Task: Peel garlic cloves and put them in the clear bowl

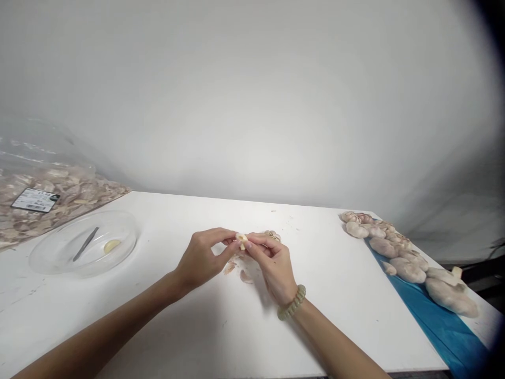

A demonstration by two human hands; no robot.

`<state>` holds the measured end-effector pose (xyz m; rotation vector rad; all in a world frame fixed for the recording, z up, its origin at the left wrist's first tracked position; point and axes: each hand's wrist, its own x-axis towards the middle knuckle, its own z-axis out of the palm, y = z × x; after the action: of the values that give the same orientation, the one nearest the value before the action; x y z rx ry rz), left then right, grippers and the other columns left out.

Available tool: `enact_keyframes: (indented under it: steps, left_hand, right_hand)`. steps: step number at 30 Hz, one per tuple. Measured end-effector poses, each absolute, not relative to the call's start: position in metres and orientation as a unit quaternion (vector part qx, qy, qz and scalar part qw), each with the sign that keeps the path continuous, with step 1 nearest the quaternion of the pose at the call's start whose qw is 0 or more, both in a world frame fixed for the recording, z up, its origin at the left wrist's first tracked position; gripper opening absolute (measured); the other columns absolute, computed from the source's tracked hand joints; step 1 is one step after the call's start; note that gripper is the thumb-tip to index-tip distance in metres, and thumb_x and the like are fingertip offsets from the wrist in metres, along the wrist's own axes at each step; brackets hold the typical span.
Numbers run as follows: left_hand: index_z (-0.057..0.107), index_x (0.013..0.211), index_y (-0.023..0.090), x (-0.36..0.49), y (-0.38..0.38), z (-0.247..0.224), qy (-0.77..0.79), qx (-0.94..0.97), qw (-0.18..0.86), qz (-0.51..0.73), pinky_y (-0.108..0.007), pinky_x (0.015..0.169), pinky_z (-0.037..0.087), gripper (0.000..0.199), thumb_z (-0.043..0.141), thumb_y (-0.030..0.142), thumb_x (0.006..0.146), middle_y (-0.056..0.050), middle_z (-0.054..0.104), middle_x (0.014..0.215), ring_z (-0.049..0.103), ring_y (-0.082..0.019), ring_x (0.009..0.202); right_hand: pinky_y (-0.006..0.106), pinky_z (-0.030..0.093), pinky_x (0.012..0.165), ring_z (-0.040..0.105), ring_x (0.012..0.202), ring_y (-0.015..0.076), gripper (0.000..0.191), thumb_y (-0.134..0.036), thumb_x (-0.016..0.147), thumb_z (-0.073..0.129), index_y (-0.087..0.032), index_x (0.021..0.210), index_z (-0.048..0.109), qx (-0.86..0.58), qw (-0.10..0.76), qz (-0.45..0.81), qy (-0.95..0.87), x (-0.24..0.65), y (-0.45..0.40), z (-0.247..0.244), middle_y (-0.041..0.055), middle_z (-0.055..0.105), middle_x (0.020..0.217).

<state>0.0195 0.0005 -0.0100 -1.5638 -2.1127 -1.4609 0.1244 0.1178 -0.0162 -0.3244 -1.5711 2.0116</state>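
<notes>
One clove (pixel 241 241) in play, head view, just below centre of frame, up off the table (pixel 177 337). Left hand (pixel 201 258): thumb and index pinch the clove from its left side; other fingers curl behind, mostly hidden. Right hand (pixel 276 266): thumb and index pinch it from the right, rest of the fingers bent in; tips of both hands nearly meet at the clove. Bead bracelet (pixel 292 303) on right wrist.

Under and beside the hands, centre of frame: loose skins (pixel 246 277) on the table. Part of a bulb (pixel 273 235) shows behind the right hand, mostly covered; can't tell how much of it is whole.

Left of frame: clear bowl (pixel 51 263), with a dark thin tool (pixel 86 245) lying at a slant and a yellowish piece (pixel 111 246) to its right. Far left, behind the bowl: clear bag (pixel 74 192) full of pale flakes, white label (pixel 35 200) on the front.

Right of frame: whole bulbs (pixel 408 269) in a slanting row, many on a blue sheet (pixel 426 321) along the table edge. Grey-white wall (pixel 252 105) fills the top.
</notes>
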Motion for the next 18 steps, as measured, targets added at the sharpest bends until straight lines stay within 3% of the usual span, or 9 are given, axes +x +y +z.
enact_keyframes:
  steps: [18]
  left_hand:
    - [0.069,0.085,0.017,0.0185,-0.0016,-0.0005,-0.686,-0.532,0.003,-0.497,-0.020,0.074,0.050,0.018,0.051,0.020,0.085,-0.001,0.070,0.088,0.064,-0.012,0.081]
  right_hand:
    - [0.033,0.054,0.076,0.062,0.084,0.0184,0.010,-0.024,0.070,0.070,-0.019,0.078,0.071,-0.109,0.286,0.758,-0.577,0.1242,0.1197,-0.0179,0.0064,0.064,0.093]
